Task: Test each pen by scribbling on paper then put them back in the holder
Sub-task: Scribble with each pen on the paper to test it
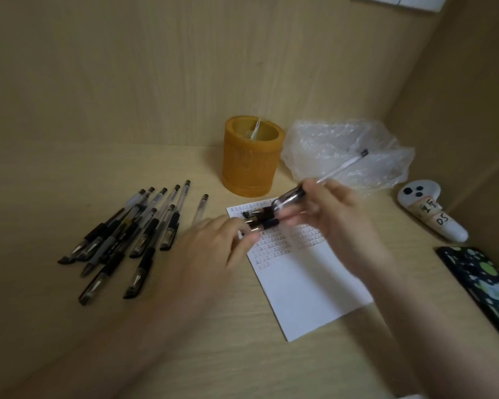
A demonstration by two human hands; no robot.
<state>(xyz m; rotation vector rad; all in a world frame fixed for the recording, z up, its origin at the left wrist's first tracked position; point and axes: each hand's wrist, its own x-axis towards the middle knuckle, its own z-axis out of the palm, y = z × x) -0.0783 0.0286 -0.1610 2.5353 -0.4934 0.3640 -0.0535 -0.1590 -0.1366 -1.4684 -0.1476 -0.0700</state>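
My right hand [333, 214] grips a clear pen [337, 171] above the top of the white paper [303, 286], the pen's black end pointing up and right. My left hand [213, 243] reaches in from the left, its fingertips at two or three short black pens or caps [261, 218] lying on the paper's scribbled top part; motion blur hides whether it pinches them. The orange holder [251, 159] stands behind the paper with one white pen [255, 129] in it. Several black-grip pens [127, 240] lie in a loose pile on the desk to the left.
A crumpled clear plastic bag [349, 151] lies right of the holder. A white controller with a label [432, 211] and a dark patterned phone [484, 286] sit at the right. Wooden walls close in the desk [69, 326] behind and on the right.
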